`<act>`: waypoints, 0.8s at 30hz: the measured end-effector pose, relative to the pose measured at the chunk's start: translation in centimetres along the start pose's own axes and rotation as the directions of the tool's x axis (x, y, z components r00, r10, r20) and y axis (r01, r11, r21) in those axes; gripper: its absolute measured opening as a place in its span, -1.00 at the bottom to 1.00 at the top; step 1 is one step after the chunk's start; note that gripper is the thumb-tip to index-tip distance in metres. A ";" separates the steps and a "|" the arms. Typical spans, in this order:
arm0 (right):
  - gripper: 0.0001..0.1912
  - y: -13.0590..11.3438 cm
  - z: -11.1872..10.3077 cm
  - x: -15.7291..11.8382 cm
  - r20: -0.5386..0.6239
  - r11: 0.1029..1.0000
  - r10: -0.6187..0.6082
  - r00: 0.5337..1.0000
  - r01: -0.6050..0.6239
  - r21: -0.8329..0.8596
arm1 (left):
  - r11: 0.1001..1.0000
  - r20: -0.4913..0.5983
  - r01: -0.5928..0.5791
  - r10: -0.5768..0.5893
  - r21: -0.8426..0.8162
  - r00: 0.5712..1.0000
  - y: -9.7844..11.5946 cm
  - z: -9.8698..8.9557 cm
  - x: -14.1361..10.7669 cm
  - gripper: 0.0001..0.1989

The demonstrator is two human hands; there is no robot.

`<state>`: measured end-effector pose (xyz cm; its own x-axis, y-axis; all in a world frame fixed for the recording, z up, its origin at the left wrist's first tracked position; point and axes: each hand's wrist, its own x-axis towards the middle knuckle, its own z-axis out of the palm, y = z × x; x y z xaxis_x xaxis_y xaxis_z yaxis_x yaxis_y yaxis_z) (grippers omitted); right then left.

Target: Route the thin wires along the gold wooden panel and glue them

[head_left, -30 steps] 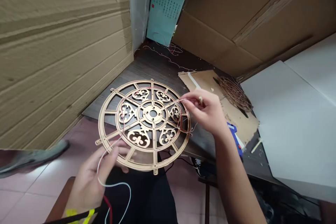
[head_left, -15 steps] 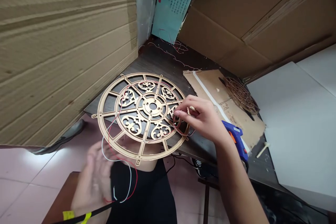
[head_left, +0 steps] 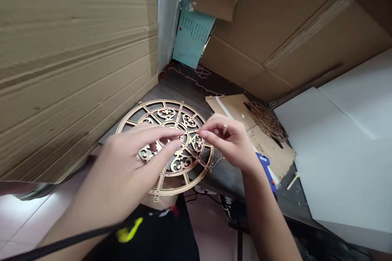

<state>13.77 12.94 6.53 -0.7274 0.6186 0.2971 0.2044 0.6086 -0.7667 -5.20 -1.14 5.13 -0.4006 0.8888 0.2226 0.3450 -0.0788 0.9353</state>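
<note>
A round pale wooden lattice wheel (head_left: 171, 191) with scrollwork between its spokes lies on the dark table, overhanging its near edge. My right hand (head_left: 231, 140) is over the wheel's right side, thumb and forefinger pinching a thin red wire (head_left: 217, 129). A short cream stick (head_left: 225, 129) pokes out between the same hand's fingers. My left hand (head_left: 131, 163) reaches across the wheel from the left and covers much of it. Its thumb and forefinger point at the pinched wire with a gap between them. More thin wire runs along the wheel's ring.
Behind my right arm a blue glue gun (head_left: 267, 167) rests on a cardboard sheet (head_left: 241, 104), near a brown lattice disc (head_left: 266, 120). A small cream stick (head_left: 293, 180) lies at right. Loose wires (head_left: 196, 79) trail at the back. Cardboard walls (head_left: 76, 49) and a white panel (head_left: 343, 151) stand around.
My left hand has come up from below the wheel to above its centre, near my right fingertips. My right hand keeps its pinch. The view has shifted a little.
</note>
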 end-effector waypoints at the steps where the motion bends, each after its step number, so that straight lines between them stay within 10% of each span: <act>1: -0.85 -0.2 0.0 0.1 -0.002 1.000 -0.022 1.000 0.022 0.009 | 1.000 0.048 -0.012 0.010 0.029 0.999 0.3 0.5 0.9 -0.77; 8: -0.96 -0.9 -0.1 -0.5 -0.031 0.990 -0.138 0.990 0.139 0.027 | 0.999 0.198 0.052 -0.052 0.004 0.979 0.4 2.4 1.5 -0.77; 15: -0.39 -0.3 -0.5 -2.0 -0.146 0.986 0.009 0.989 -0.033 -0.162 | 1.000 0.008 -0.024 0.024 0.001 1.000 0.0 1.6 0.2 -0.87; 21: -0.81 1.4 1.6 -2.0 -0.107 0.964 -0.041 0.993 0.011 -0.266 | 0.952 -0.086 -0.298 0.303 0.067 0.949 1.4 1.1 -1.5 -0.87; 24: -0.92 1.4 1.2 -1.4 -0.159 0.922 -0.119 0.980 0.050 -0.384 | 0.971 -0.163 -0.238 0.239 0.027 0.957 1.6 0.3 -3.0 -0.83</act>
<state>14.29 12.33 4.38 -0.6334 0.6129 0.4724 0.4037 0.7825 -0.4740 -3.23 -3.83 5.86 -0.4393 0.7584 0.4814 0.4529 -0.2758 0.8478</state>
